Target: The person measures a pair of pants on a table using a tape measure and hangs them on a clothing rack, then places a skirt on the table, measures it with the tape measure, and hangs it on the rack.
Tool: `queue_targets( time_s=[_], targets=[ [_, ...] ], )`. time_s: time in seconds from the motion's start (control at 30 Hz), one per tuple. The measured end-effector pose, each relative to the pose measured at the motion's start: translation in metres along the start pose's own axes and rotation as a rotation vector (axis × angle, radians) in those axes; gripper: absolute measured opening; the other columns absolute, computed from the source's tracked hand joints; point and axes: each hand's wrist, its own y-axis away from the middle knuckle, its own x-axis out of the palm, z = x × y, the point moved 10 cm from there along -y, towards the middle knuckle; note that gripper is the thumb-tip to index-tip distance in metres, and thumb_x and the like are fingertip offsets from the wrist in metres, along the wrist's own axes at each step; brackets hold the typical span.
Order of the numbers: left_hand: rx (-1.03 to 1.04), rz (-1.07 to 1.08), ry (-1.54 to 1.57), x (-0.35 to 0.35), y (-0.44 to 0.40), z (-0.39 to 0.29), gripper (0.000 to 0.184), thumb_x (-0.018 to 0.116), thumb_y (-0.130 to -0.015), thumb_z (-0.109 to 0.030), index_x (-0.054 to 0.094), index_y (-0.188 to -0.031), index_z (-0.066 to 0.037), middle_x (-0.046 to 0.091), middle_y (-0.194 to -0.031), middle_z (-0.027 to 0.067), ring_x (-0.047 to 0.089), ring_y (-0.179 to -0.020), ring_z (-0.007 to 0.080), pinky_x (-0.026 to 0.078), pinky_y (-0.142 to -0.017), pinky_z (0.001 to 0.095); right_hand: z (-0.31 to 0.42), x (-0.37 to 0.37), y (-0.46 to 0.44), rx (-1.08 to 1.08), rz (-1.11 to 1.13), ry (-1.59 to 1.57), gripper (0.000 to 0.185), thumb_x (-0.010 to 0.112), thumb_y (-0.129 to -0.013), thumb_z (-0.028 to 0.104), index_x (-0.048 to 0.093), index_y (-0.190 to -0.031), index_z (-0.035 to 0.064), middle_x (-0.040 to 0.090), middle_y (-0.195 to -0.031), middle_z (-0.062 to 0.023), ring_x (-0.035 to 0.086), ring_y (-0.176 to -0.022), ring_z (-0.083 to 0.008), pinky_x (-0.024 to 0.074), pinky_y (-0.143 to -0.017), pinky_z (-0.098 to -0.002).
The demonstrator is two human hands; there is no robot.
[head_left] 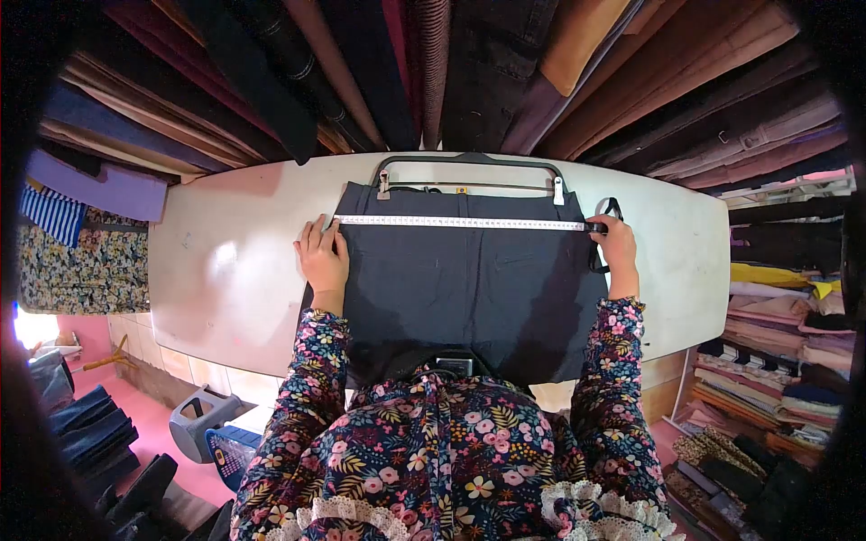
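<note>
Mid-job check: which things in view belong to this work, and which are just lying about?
Belongs to the job:
tape measure, held by right hand
dark garment under it
clip hanger
white table

Apparently just around:
grey stool
blue basket
folded cloth stack
striped cloth

Dark grey cloth garment (406, 298) lies on white-topped table (234, 270), upper edge at black bar-shaped hanger with metal clips (433, 160). White ribbon-like measuring tape (460, 223) crosses the garment below the hanger, left hand (323, 259) at its left end, right hand (618, 248) at its right. Behind the table: dark and brown hanging cloth garments (492, 72). Right: multicoloured folded fabric stacks (753, 356). Front left, on pink floor (153, 410): grey plastic stool (200, 428).
</note>
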Motion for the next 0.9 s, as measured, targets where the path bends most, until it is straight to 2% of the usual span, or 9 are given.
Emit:
queue_targets(
  time_s=[0.5, 0.7, 0.77, 0.9],
  targets=[
    [-0.009, 0.014, -0.004, 0.0, 0.0, 0.0, 0.021, 0.057, -0.086, -0.019, 0.071, -0.101, -0.016, 0.06, -0.12, 0.002, 0.05, -0.118, 0.0271, 0.035, -0.1, 0.0543, -0.017, 0.006, -0.018, -0.043, 0.08, -0.094, 0.032, 0.076, -0.067, 0.006, 0.071, -0.098, 0.0146, 0.068, -0.086, -0.0104, 0.066, -0.08, -0.0273, 0.0512, -0.071, -0.0371],
    [-0.011, 0.006, 0.003, 0.0, 0.0, 0.0, 0.021, 0.057, -0.086, -0.019, 0.071, -0.101, -0.017, 0.06, -0.12, 0.0016, 0.05, -0.118, 0.0271, 0.036, -0.1, 0.0538, -0.016, 0.005, -0.021, -0.142, 0.097, -0.215, 0.032, 0.075, -0.067, 0.003, 0.069, -0.098, 0.0088, 0.068, -0.085, -0.0126, 0.066, -0.078, -0.0268, 0.0503, -0.07, -0.0353],
    [-0.009, 0.004, 0.001, 0.0, 0.0, 0.0, 0.021, 0.057, -0.086, -0.02, 0.071, -0.1, -0.017, 0.06, -0.12, 0.0012, 0.05, -0.118, 0.0267, 0.036, -0.1, 0.0536, -0.02, 0.009, -0.023, -0.122, 0.143, -0.289, 0.03, 0.072, -0.068, -0.002, 0.069, -0.097, 0.0048, 0.066, -0.083, -0.0104, 0.063, -0.077, -0.0207, 0.0483, -0.071, -0.0298],
    [-0.009, -0.004, 0.006, -0.001, 0.0, 0.0, 0.021, 0.057, -0.085, -0.02, 0.071, -0.1, -0.017, 0.06, -0.12, 0.0009, 0.05, -0.118, 0.0262, 0.036, -0.1, 0.0531, -0.024, 0.01, -0.024, -0.105, 0.175, -0.312, 0.031, 0.071, -0.068, -0.003, 0.068, -0.098, 0.0049, 0.065, -0.084, -0.0084, 0.061, -0.078, -0.0192, 0.0477, -0.073, -0.0294]
  ],
)
